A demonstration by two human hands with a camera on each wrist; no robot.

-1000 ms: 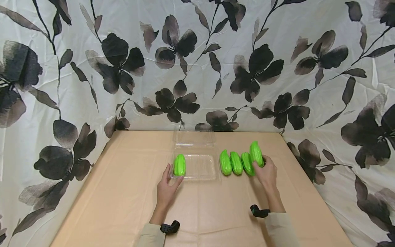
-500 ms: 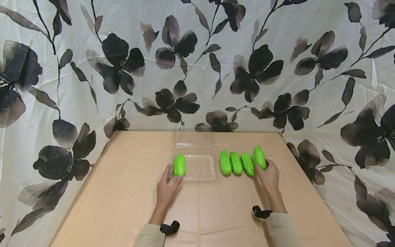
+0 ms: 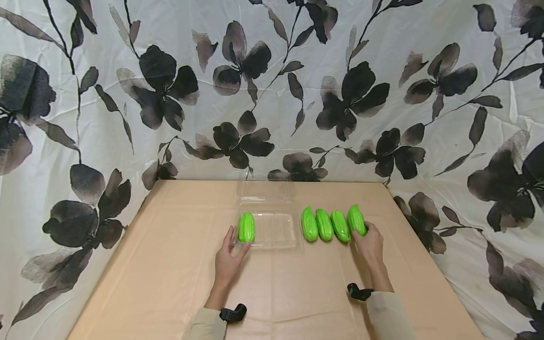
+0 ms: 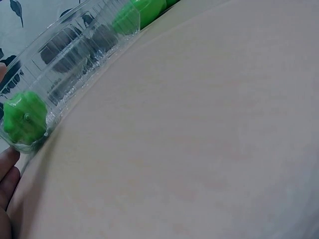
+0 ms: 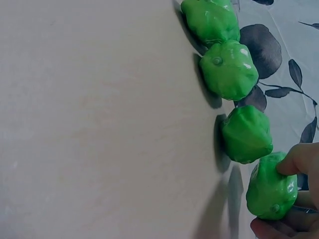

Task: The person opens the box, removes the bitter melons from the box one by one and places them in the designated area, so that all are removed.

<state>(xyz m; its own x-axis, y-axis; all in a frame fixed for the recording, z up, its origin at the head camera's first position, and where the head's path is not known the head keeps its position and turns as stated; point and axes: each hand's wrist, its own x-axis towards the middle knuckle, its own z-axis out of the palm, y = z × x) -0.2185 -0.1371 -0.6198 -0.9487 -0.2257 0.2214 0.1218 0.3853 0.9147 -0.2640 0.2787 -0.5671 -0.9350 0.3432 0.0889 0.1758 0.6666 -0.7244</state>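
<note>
A clear plastic clamshell container (image 3: 276,245) sits with its lid raised at the back. One ridged green cucumber (image 3: 246,227) lies upright-facing in its left end. At the container's front left corner my left hand (image 3: 228,264) holds on, thumb at the front and fingers along the left side. My right hand (image 3: 370,243) pinches another green cucumber (image 5: 271,186) near its close end, thumb on one side and fingers on the other. That cucumber is the rightmost of a slanting row, beside a neighbouring cucumber (image 3: 340,225).
Two more cucumbers, a middle one (image 3: 325,225) and a left one (image 3: 310,224), lie between the container and the right hand. The tan table (image 3: 272,293) ends at a floral cloth (image 3: 297,118) behind. Each wrist wears a black camera (image 3: 360,292).
My right hand has brought its cucumber down and slightly right, apart from its neighbour at the row's end. The left hand and the container stay where they were.
</note>
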